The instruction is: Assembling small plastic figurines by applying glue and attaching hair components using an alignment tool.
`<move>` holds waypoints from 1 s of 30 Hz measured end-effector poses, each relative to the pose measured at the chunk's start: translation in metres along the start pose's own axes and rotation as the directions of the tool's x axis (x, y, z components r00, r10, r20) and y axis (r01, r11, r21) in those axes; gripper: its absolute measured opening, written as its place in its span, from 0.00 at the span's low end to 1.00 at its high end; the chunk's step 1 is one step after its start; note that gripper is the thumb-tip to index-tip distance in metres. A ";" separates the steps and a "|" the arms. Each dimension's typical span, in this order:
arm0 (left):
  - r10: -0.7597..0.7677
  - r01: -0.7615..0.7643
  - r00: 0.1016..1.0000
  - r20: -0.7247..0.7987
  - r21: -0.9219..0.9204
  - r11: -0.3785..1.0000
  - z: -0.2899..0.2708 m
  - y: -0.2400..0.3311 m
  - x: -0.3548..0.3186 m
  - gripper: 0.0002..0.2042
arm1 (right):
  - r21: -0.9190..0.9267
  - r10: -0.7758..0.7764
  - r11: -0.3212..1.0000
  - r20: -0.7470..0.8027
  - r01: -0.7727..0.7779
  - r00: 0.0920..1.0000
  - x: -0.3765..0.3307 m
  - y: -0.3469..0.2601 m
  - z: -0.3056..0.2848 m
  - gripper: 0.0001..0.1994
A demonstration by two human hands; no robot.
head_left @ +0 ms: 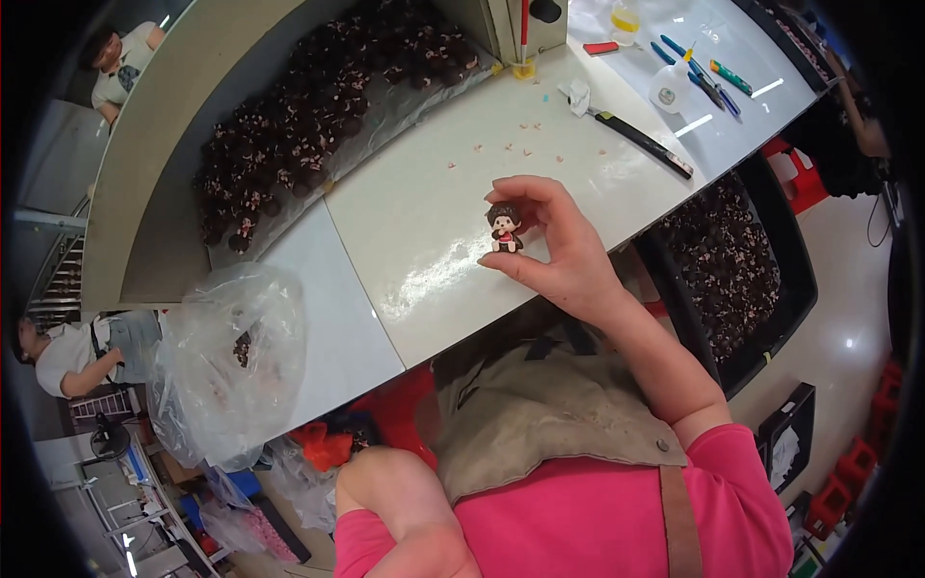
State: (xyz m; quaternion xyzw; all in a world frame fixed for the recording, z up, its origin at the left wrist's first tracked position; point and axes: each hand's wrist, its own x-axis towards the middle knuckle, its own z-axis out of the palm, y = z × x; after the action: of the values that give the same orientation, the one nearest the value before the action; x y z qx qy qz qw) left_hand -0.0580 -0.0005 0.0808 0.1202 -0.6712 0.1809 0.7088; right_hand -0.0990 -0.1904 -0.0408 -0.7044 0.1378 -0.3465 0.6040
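Note:
Between the thumb and fingers of my right hand (564, 246) is a small doll figurine (504, 229) with dark brown hair, a pale face and a bit of pink on its front. It is held upright just above the near edge of the white worktable (395, 222), its front showing. My left arm (400, 496) is bent at the lower edge, and its hand is out of sight. Several tiny pale pink pieces (527, 152) lie scattered on the table beyond my right hand.
A curved-walled bin (159, 164) at the far left holds a heap of brown figurines (318, 106). A clear plastic bag (236, 361) lies at the table's left. Far right are a black-handled tool (641, 143), pliers (708, 89) and a bottle (665, 94). A black crate (805, 260) of figurines stands right.

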 end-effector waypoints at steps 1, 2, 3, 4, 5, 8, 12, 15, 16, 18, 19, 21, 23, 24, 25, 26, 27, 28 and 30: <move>-0.002 0.002 1.000 -0.001 0.006 1.000 0.005 -0.004 0.002 0.17 | 0.008 0.001 1.000 -0.003 -0.001 1.000 0.000 0.000 0.001 0.29; 0.205 -0.171 0.969 -0.138 0.222 0.960 0.012 -0.014 0.004 0.17 | 0.008 0.004 1.000 -0.013 -0.004 1.000 0.000 0.003 0.000 0.29; 0.420 -0.292 0.880 -0.221 0.447 0.846 0.016 -0.020 0.003 0.17 | 0.002 0.009 1.000 -0.016 -0.009 1.000 0.000 0.005 -0.001 0.29; 0.426 -0.297 0.879 -0.212 0.455 0.840 0.015 -0.018 0.005 0.17 | 0.004 0.002 1.000 -0.010 -0.002 1.000 0.000 0.003 0.000 0.29; 0.372 -0.285 0.902 -0.219 0.345 0.894 0.015 -0.015 0.005 0.17 | 0.005 -0.004 1.000 -0.005 0.004 1.000 0.000 0.001 0.002 0.29; 0.203 -0.181 0.969 -0.138 0.155 0.971 0.004 -0.003 -0.002 0.17 | 0.063 -0.031 0.998 0.023 0.030 0.999 0.004 0.002 0.004 0.30; 0.185 -0.158 0.974 -0.127 0.199 0.967 0.008 -0.005 -0.005 0.17 | 0.093 -0.022 0.996 0.032 0.019 0.999 0.006 0.004 0.001 0.30; 0.382 -0.270 0.893 -0.240 0.393 0.879 0.023 -0.023 0.004 0.20 | 0.106 -0.028 0.994 0.031 0.024 0.999 0.005 0.005 0.000 0.31; 0.384 -0.274 0.892 -0.238 0.391 0.879 0.023 -0.024 0.004 0.20 | 0.112 -0.023 0.994 0.037 0.019 0.999 0.006 0.005 0.000 0.31; 0.282 -0.226 0.934 -0.220 0.249 0.942 0.022 -0.027 0.003 0.20 | 0.115 -0.024 0.993 0.035 0.020 0.999 0.007 0.004 -0.006 0.31; 0.290 -0.237 0.934 -0.207 0.249 0.939 0.019 -0.028 0.004 0.20 | 0.200 0.013 0.980 0.048 -0.023 0.999 0.008 0.002 -0.006 0.32; 0.134 -0.125 0.981 -0.140 0.072 0.990 0.011 -0.031 0.005 0.21 | 0.354 0.111 0.925 0.103 -0.141 0.988 0.003 -0.008 -0.011 0.34; -0.064 0.072 0.995 -0.080 0.094 0.993 -0.008 -0.038 0.001 0.21 | 0.513 0.245 0.802 0.182 -0.305 0.952 -0.013 -0.018 -0.027 0.32; -0.290 0.296 0.955 -0.064 0.110 0.949 -0.016 -0.041 0.000 0.21 | 0.525 0.278 0.778 0.207 -0.347 0.938 -0.024 -0.025 -0.041 0.31; -0.377 0.424 0.903 -0.207 0.279 0.862 -0.014 -0.035 -0.005 0.17 | 0.531 0.284 0.752 0.272 -0.389 0.919 -0.039 -0.023 -0.055 0.31; -0.504 0.488 0.864 0.008 0.235 0.841 -0.043 -0.030 -0.014 0.17 | 0.449 0.359 0.769 0.284 -0.454 0.889 -0.061 -0.023 -0.078 0.30; -0.596 0.568 0.770 0.227 0.180 0.803 -0.077 -0.035 -0.028 0.17 | 0.359 0.446 0.778 0.263 -0.515 0.856 -0.083 -0.018 -0.105 0.29; -0.699 0.466 0.650 0.298 0.570 0.676 -0.077 -0.055 -0.018 0.16 | 0.232 0.596 0.751 0.164 -0.618 0.786 -0.097 -0.013 -0.130 0.28; -0.857 0.270 0.447 0.257 0.874 0.403 -0.085 -0.100 -0.011 0.16 | -0.028 0.732 0.670 -0.140 -0.742 0.666 -0.131 0.000 -0.185 0.27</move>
State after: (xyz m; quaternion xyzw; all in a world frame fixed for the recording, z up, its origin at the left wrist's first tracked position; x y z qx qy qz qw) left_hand 0.0603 -0.0568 0.0715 0.6904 -0.6491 0.0932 0.3055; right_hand -0.3145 -0.2496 -0.0778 -0.5913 0.4599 -0.1073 0.6537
